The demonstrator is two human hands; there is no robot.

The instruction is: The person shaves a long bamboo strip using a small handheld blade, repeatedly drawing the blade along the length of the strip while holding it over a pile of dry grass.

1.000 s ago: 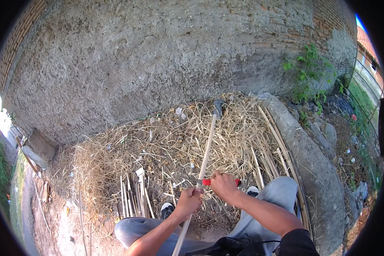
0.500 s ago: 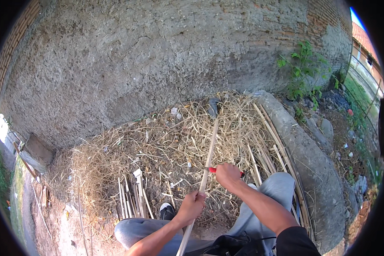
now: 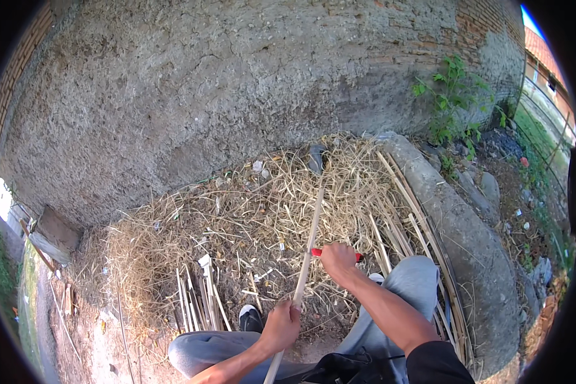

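Note:
A long pale strip, apparently split bamboo (image 3: 308, 265), runs from the straw toward my lap, its far end near a dark grey stone-like lump (image 3: 316, 159). My left hand (image 3: 281, 326) is closed around its nearer part, between my knees. Farther along, my right hand (image 3: 338, 262) grips the red handle of a knife (image 3: 317, 252). Its short dark blade lies against the strip; how deeply it bites is too small to tell. Pale shavings litter the ground beneath.
Curly straw-like shavings (image 3: 141, 256) spread before a rough plastered wall (image 3: 237, 96). Several cut strips (image 3: 201, 294) lie by my left knee; longer ones (image 3: 422, 224) lie along a raised concrete edge (image 3: 473, 256) at right. A green plant (image 3: 451, 96) grows by the wall.
The strip has slid a little toward me, along with my left hand. My right hand and the knife stay at nearly the same place.

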